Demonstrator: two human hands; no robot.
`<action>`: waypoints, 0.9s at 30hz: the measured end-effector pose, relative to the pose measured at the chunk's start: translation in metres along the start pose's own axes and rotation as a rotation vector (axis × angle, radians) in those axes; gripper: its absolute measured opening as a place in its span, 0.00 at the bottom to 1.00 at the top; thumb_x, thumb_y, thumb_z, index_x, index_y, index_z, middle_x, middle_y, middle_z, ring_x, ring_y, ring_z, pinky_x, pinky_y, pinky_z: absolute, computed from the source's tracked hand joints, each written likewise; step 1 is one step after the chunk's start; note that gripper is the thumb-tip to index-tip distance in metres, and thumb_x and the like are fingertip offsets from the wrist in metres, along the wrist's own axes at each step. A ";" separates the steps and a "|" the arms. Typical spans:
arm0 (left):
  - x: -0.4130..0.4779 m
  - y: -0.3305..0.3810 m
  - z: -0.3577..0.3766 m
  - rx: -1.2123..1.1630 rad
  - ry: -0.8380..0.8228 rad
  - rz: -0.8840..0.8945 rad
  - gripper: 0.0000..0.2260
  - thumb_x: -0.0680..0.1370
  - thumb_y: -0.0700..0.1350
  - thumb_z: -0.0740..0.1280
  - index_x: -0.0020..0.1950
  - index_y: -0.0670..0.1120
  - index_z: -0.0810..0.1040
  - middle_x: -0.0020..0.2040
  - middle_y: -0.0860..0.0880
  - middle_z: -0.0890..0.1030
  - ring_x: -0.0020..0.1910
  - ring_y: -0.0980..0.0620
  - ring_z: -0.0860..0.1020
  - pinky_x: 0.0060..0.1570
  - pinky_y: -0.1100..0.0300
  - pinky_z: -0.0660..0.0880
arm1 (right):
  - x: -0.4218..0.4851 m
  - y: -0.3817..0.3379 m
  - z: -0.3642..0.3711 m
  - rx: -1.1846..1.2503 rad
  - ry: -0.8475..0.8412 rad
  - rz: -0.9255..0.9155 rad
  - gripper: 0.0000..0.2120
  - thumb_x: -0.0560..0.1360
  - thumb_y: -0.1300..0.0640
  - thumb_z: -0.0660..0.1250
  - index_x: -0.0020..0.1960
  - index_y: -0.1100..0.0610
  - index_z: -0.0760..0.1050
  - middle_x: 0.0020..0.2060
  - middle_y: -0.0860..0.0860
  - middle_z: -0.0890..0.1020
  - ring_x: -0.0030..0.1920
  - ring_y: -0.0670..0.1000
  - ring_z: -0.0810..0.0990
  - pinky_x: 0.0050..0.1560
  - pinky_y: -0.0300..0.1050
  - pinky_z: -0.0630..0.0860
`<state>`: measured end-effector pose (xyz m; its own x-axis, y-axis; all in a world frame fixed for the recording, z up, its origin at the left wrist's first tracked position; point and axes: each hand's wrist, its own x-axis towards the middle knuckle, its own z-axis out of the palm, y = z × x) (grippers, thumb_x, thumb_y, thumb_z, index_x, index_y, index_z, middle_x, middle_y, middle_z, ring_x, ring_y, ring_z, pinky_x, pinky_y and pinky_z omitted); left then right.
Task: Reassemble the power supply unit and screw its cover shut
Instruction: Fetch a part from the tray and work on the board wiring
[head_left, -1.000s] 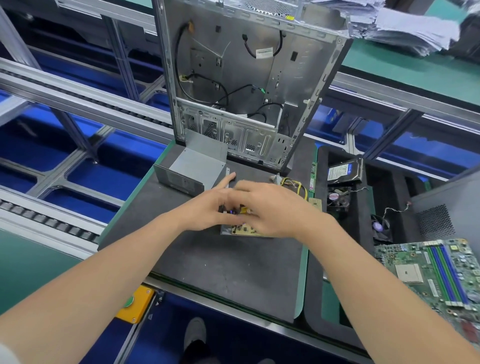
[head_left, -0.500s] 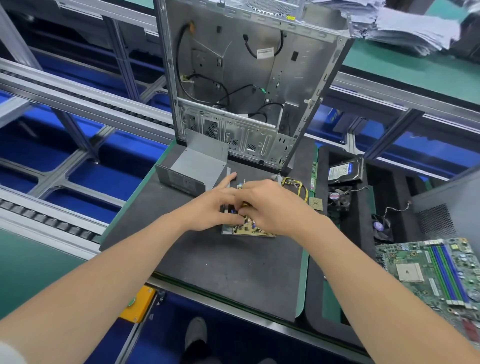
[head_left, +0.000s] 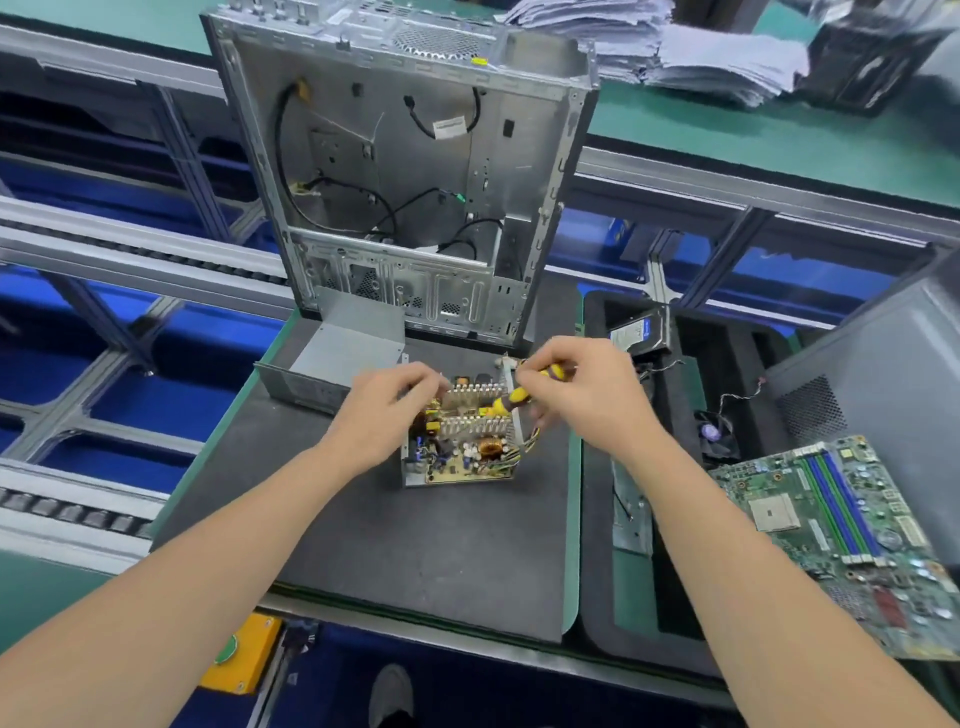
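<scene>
The open power supply unit lies on the dark mat, its circuit board, heat sinks and a copper coil exposed. Its grey metal cover sits apart at the mat's far left. My right hand grips a yellow-and-black screwdriver whose tip points down into the unit's far side. My left hand rests with curled fingers on the unit's far left edge; I cannot tell whether it grips it. A bundle of yellow wires leaves the unit's right side.
An empty computer case stands open right behind the unit. A black foam tray to the right holds a hard drive and a small fan. A motherboard lies at the far right. Stacked papers sit on the far bench.
My hands, which covered the unit together, have drawn apart and uncovered the board. The right hand now holds the screwdriver over the far side. The camera view has shifted downward.
</scene>
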<state>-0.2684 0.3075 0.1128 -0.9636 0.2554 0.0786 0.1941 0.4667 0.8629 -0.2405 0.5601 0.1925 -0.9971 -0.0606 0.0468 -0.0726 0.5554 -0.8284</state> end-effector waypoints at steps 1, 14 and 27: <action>0.003 0.010 0.007 0.046 0.098 -0.001 0.12 0.82 0.54 0.60 0.50 0.58 0.84 0.47 0.62 0.84 0.53 0.62 0.80 0.56 0.50 0.78 | 0.000 0.016 -0.021 0.194 0.060 0.105 0.03 0.75 0.62 0.73 0.43 0.58 0.83 0.34 0.53 0.86 0.34 0.55 0.86 0.39 0.49 0.84; 0.020 0.086 0.183 0.328 -0.368 0.250 0.09 0.82 0.43 0.64 0.58 0.52 0.81 0.54 0.56 0.79 0.57 0.55 0.77 0.62 0.53 0.75 | -0.070 0.213 -0.086 0.033 0.366 0.476 0.16 0.84 0.68 0.58 0.68 0.54 0.64 0.62 0.56 0.76 0.51 0.56 0.79 0.43 0.46 0.75; 0.059 0.072 0.311 1.136 -0.605 0.332 0.08 0.76 0.35 0.67 0.45 0.49 0.78 0.49 0.50 0.83 0.51 0.49 0.80 0.61 0.56 0.65 | -0.067 0.248 -0.043 -0.384 0.621 0.339 0.11 0.82 0.65 0.64 0.64 0.65 0.75 0.53 0.61 0.75 0.53 0.62 0.73 0.55 0.58 0.72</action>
<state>-0.2540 0.6198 0.0241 -0.6651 0.6901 -0.2853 0.7327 0.6769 -0.0706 -0.1923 0.7380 0.0080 -0.7895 0.5721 0.2223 0.3461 0.7140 -0.6087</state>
